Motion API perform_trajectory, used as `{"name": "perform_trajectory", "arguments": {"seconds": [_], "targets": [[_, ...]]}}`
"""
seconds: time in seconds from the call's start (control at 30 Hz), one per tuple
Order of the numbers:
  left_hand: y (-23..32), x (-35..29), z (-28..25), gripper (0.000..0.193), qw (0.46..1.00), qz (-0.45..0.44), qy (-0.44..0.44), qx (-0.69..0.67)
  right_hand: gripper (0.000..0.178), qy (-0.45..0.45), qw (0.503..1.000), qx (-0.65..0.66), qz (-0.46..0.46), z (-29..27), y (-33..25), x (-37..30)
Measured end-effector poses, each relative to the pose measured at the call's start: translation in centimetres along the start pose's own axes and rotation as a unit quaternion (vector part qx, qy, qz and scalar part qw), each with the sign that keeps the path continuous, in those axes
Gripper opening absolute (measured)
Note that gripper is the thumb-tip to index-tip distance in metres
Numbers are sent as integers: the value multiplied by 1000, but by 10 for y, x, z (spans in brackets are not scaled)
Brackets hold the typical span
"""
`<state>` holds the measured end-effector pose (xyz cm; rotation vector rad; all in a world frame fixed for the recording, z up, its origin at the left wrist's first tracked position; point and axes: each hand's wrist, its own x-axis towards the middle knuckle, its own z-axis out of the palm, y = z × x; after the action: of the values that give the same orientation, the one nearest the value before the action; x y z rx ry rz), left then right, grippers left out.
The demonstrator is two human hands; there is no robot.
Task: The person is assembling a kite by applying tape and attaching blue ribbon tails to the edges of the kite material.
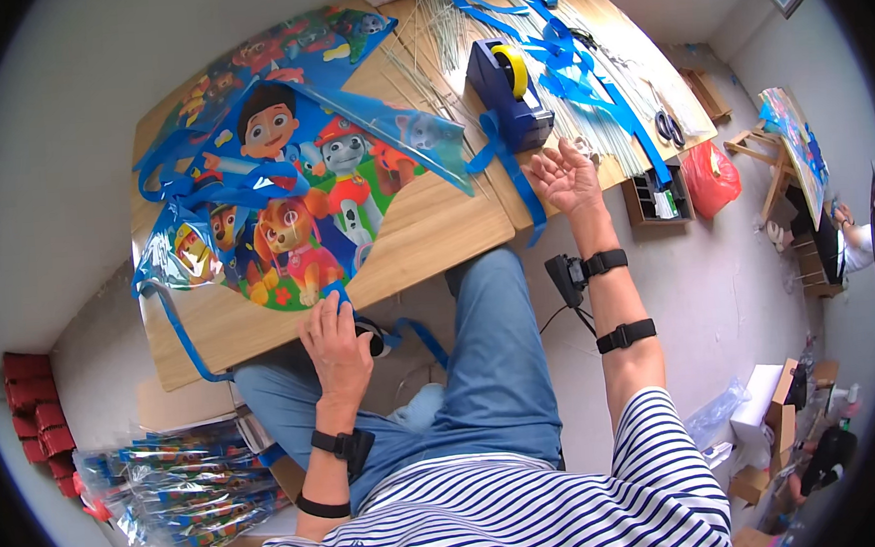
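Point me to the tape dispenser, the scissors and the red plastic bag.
Tape dispenser (507, 103), head view: dark blue body.
Scissors (669, 129), head view: dark handles.
Red plastic bag (709, 183), head view: side of the bag.

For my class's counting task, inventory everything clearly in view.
Tabletop: count unclear, tan, upper half
Sheets: count unclear, multicoloured, tabletop left
Ribbons: several, blue, across tabletop
Tape dispenser: one, blue, tabletop right
Rods: many, pale, tabletop right
Scissors: one, dark, tabletop right
Bag: one, red, beside tabletop
Packages: many, multicoloured, lower left
Bundles: several, red, far left
Cartons: several, brown, lower right
Stand: one, brown, far right
Left hand: one, bare, by sheets
Right hand: one, bare, by ribbons
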<state>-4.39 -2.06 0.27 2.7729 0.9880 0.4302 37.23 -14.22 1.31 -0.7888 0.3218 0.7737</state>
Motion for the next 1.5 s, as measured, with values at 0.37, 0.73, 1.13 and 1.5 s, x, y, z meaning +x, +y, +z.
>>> {"name": "perform_trajectory", "arguments": {"seconds": [0.37, 0.73, 1.13, 1.5], "targets": [[1, -1, -1, 58, 1000, -11, -1, -18, 13, -5, 995, -70, -73, 21, 4, 7], [4, 1, 0, 59, 1000, 0, 1, 4, 20, 11, 975, -144, -168, 23, 1, 3], [4, -5, -7, 58, 999, -35, -10, 16, 5, 28, 951, -232, -202, 21, 10, 39], [2, -6, -5, 56, 998, -48, 15, -37, 5, -135, 836, -506, -163, 84, 53, -28]]}}
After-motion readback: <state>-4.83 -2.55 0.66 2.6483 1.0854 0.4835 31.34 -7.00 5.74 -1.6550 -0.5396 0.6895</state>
